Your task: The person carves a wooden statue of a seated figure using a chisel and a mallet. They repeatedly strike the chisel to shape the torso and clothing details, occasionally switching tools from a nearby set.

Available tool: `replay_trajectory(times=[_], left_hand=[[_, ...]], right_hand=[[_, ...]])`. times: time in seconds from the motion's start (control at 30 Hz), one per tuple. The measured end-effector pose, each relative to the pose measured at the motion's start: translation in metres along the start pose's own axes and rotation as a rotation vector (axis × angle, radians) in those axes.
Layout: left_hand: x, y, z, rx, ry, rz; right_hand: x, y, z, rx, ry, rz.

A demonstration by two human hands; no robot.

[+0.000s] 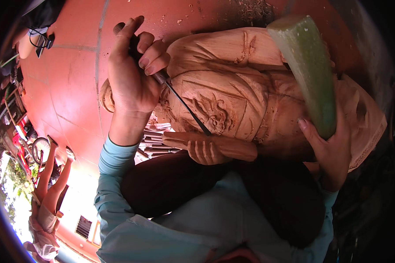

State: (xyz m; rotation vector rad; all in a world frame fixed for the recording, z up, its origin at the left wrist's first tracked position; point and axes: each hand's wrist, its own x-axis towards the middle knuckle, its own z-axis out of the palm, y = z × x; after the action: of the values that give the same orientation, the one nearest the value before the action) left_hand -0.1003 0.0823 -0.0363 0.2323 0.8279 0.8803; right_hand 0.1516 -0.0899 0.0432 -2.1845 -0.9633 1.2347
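A carved wooden statue (250, 83) of a robed figure lies on its back across the space before me, with a relief design on its chest. My left hand (136, 65) is closed around the dark handle of a carving chisel (185, 104). The chisel's thin metal blade slants down to the right, its tip close to or touching the upper edge of the statue's carved tablet (237, 148). My right hand (333, 149) grips the narrower lower end of a thick green mallet (305, 70). The mallet is raised over the statue's right part, its broad end pointing away from me.
Several more chisels (156, 142) lie by the statue, near my left forearm. Wood shavings (254, 11) are scattered over the red tiled floor (70, 87). At the left, another person (50, 193) stands near a wheeled vehicle (40, 151). A dark object with a cable (39, 37) is at the upper left.
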Motion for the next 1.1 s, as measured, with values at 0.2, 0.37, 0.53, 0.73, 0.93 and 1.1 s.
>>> replay_trajectory(times=[0.2,0.37,0.53,0.73,0.93,1.1], left_hand=[[-0.013,-0.003,0.0,-0.011,0.155,-0.063],[-0.014,-0.005,-0.009,0.037,0.167,-0.044],[-0.015,-0.004,-0.011,0.126,0.149,-0.02],[-0.018,-0.01,-0.005,0.194,0.144,0.034],[-0.022,-0.013,-0.007,0.146,0.152,0.031],[-0.018,-0.004,-0.005,0.069,0.273,-0.049]], right_hand=[[0.004,0.005,-0.002,0.025,-0.061,-0.105],[0.005,0.004,-0.002,0.024,-0.074,-0.081],[0.005,0.003,-0.001,-0.018,-0.068,-0.08],[0.005,0.002,-0.002,-0.007,-0.046,-0.107],[0.005,-0.004,-0.003,0.008,-0.068,-0.033],[0.004,-0.004,0.001,0.03,-0.044,-0.084]])
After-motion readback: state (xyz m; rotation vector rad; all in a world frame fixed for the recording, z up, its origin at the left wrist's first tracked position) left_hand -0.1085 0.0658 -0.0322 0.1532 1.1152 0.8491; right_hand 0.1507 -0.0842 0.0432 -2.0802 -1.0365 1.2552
